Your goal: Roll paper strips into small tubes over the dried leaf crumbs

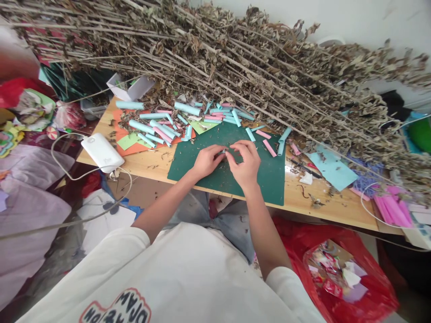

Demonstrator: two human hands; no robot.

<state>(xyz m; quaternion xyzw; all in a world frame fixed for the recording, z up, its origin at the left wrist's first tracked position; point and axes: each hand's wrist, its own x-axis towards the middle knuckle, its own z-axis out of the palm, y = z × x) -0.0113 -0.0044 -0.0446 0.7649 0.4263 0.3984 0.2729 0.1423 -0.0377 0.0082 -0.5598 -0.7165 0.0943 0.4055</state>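
Note:
Both my hands meet over a dark green cutting mat (191, 166) on the wooden table. My left hand (209, 160) has its thumb and fingers pinched together around something small and greyish that I cannot make out. My right hand (245, 162) curls in from the other side, thumb and forefinger close to the same small bit. Beyond the hands lie several rolled paper tubes, some light blue (187, 108) and some pink (269, 148). Dry crumbs are scattered over the mat.
A large heap of dried leafy stems (215, 58) covers the table's back. At left sits a white power bank (103, 152) with a cable; at right, a blue paper sheet (332, 166) and pink paper (392, 206). A red rubbish bag (363, 278) stands below the front edge.

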